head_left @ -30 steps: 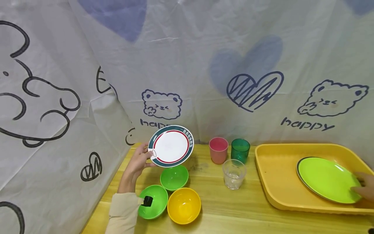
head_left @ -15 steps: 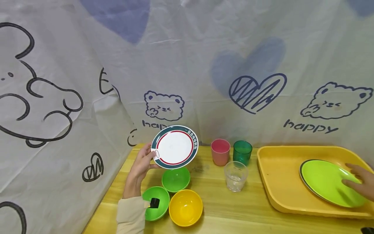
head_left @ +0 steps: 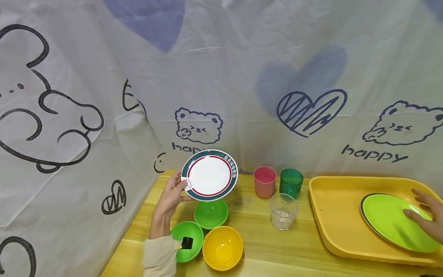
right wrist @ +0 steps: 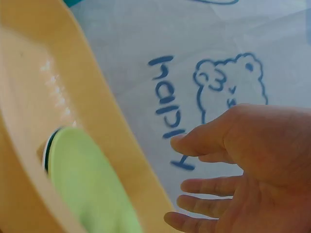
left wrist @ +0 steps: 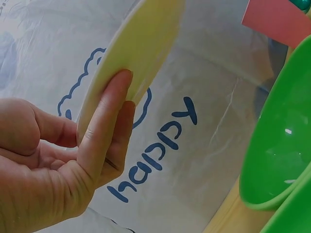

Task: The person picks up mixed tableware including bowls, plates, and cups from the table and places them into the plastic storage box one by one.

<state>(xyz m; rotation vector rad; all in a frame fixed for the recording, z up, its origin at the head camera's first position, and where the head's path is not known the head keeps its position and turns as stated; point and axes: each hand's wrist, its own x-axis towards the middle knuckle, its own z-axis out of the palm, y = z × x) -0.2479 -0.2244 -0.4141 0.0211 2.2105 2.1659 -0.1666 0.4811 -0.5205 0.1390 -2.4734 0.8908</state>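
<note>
One patterned plate in the air, one lime plate in the tray

The patterned plate (head_left: 209, 176) has a white centre, a red ring and a dark teal border, with pale characters along the upper right and a small emblem at its left edge. It is tilted, its face turned towards the head camera, above the table. The left hand (head_left: 170, 196) pinches that left edge — thumb on the face, fingers against the pale underside.

The lime-green plate (head_left: 394, 221), smooth and plain, lies inside the yellow tray (head_left: 332, 223); a dark-and-white edge (right wrist: 47, 150) shows beneath its rim. The right hand (head_left: 430, 215), fingers spread, hangs near it — apart from the plate.
</note>
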